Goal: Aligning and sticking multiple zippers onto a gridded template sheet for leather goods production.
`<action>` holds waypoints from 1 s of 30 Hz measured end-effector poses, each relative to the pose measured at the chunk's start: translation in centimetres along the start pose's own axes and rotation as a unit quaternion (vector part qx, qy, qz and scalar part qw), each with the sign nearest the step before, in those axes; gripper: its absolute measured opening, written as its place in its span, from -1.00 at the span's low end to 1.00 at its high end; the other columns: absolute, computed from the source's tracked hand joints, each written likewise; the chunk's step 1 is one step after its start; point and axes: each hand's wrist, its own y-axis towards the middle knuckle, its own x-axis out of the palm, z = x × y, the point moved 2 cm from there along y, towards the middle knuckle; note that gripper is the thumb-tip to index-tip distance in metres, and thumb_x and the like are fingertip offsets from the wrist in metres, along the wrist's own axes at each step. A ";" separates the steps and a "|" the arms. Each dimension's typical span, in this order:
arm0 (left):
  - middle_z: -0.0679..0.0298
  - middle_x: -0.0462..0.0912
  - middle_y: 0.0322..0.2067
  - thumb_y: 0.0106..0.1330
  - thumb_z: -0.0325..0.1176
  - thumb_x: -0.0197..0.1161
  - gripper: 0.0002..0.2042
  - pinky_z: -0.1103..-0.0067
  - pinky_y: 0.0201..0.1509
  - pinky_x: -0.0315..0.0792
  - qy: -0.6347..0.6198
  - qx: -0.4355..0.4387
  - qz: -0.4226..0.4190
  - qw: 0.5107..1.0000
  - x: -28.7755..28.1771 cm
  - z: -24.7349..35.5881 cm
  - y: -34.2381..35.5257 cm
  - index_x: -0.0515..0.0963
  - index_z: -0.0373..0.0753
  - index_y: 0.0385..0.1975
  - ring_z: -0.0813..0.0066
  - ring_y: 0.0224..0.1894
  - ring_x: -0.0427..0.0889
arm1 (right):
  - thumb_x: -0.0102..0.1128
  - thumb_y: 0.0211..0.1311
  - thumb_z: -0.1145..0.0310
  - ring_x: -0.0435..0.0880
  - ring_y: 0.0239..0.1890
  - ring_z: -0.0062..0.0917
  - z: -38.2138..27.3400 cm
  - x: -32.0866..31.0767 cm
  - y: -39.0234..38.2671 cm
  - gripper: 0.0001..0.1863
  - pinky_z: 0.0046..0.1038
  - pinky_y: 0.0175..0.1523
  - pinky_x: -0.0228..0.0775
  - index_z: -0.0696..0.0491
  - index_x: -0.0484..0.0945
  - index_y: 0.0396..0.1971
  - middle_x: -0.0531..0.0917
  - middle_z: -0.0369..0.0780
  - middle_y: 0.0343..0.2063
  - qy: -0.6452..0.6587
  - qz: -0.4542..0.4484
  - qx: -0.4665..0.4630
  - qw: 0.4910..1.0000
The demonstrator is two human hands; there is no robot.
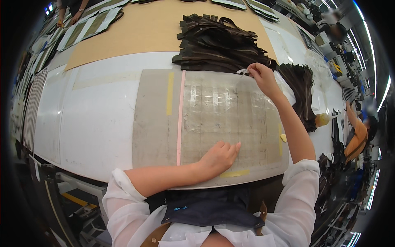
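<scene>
My right hand [263, 78] is raised at the far edge of a grey work board [154, 119], its thumb and forefinger pinched on a small, thin, pale item [244, 72] too small to identify clearly. Just beyond it lies a thick pile of dark brown strips [218, 43] with tabs at their left ends. My left hand [220, 154] rests on the board's clear, gridded area, fingers loosely bent and apart, holding nothing visible. A pink strip [180, 123] runs along that area's left side, with yellow tape [169, 92] farther left.
More dark strips [300, 94] and a yellow container [323, 120] sit right of the board. Olive-and-white panels [88, 26] lie beyond tan paper [131, 33]. A co-worker's hands [76, 16] show at top left, a person in orange [356, 138] at right. A metal frame [78, 189] stands lower left.
</scene>
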 end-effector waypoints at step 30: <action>0.30 0.51 -0.39 0.24 -0.40 0.16 -0.49 0.56 -0.22 0.37 -0.017 -0.011 0.004 1.000 0.1 0.2 0.1 0.57 -0.47 0.21 0.45 -0.33 0.51 | 0.00 0.60 0.39 0.66 -0.19 -0.55 -0.8 1.7 -0.9 -0.84 -0.46 0.04 0.52 0.12 0.31 0.00 0.70 -0.19 -0.30 0.375 -0.002 0.148 0.915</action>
